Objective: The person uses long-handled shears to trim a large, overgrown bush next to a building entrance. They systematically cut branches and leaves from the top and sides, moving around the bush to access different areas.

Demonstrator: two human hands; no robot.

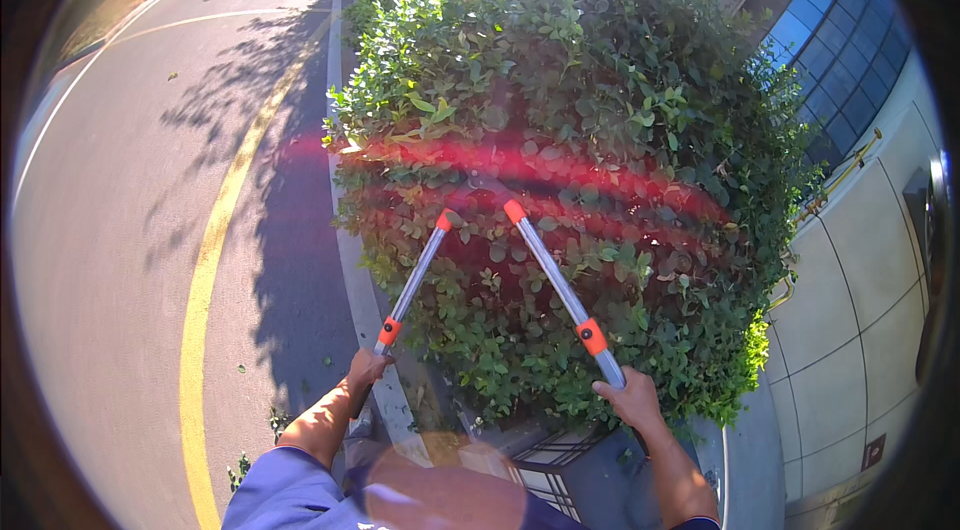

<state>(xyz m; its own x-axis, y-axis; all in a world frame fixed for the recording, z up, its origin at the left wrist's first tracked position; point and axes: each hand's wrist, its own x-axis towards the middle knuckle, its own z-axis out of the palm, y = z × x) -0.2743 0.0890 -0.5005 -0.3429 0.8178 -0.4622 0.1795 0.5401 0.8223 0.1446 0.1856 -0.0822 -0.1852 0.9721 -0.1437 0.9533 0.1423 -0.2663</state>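
Note:
Both my hands hold a pair of long-handled hedge shears (pixel 477 182) with silver telescopic tube handles and orange collars. My left hand (pixel 367 367) wraps the lower end of the left handle, beside the kerb. Around the right handle, below its orange collar, my right hand (pixel 631 396) is closed. The handles are spread in a V, and the pivot lies against the face of a large leafy hedge (pixel 555 267). Dark leaves and a red lens flare obscure the blades, so how far they part is hard to see.
Left of the hedge runs a concrete kerb (pixel 352 267), then an asphalt road (pixel 135 230) with a yellow line (pixel 201 305). A tiled building wall (pixel 825 327) with a yellow pipe (pixel 847 170) stands at right. Below the hedge is a dark lattice-patterned box (pixel 555 455).

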